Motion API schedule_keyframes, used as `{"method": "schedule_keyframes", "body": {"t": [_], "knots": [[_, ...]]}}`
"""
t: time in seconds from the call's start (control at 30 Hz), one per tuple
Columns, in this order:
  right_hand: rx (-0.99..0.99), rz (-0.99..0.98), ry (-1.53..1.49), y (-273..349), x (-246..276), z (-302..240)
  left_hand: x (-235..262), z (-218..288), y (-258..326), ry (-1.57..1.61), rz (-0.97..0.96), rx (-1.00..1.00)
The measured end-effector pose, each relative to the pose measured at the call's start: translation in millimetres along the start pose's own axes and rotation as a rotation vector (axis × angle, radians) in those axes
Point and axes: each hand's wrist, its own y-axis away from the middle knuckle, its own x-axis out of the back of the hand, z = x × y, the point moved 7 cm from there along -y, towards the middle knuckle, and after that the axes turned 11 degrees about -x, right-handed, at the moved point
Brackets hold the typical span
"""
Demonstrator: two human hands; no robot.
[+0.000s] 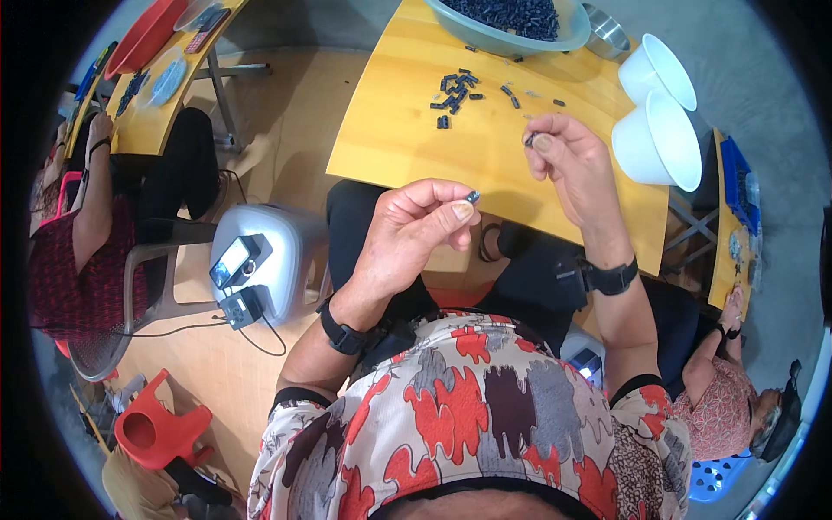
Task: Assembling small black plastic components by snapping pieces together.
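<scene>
My left hand (416,227), just off the near edge of the yellow table, pinches a small dark plastic part (472,197) between thumb and fingertips. Over the table's right half, my right hand (572,156) is closed in a pinch on another small dark piece (531,139), mostly covered by the fingers. The two hands are apart. Beyond them a loose pile of small black plastic parts (456,92) lies on the table, with a few single ones (511,97) to its right.
A wide pale basin (568,39) full of black parts stands at the far edge, beside a steel bowl (607,33). Two white tubs (656,139) are on the right. A grey stool (295,260) holds devices with cables. Other people sit at tables left and right.
</scene>
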Motion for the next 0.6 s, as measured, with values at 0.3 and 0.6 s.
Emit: {"method": "schedule_keyframes", "body": {"t": [0.3, 0.6], "knots": [[0.169, -0.080, 0.000, 65, -45, -13, -21, 14, 13, 0.008, -0.033, -0.023], [0.262, -0.046, 0.048, 83, -50, -23, -32, 25, 26, -0.046, -0.074, -0.055]]}}
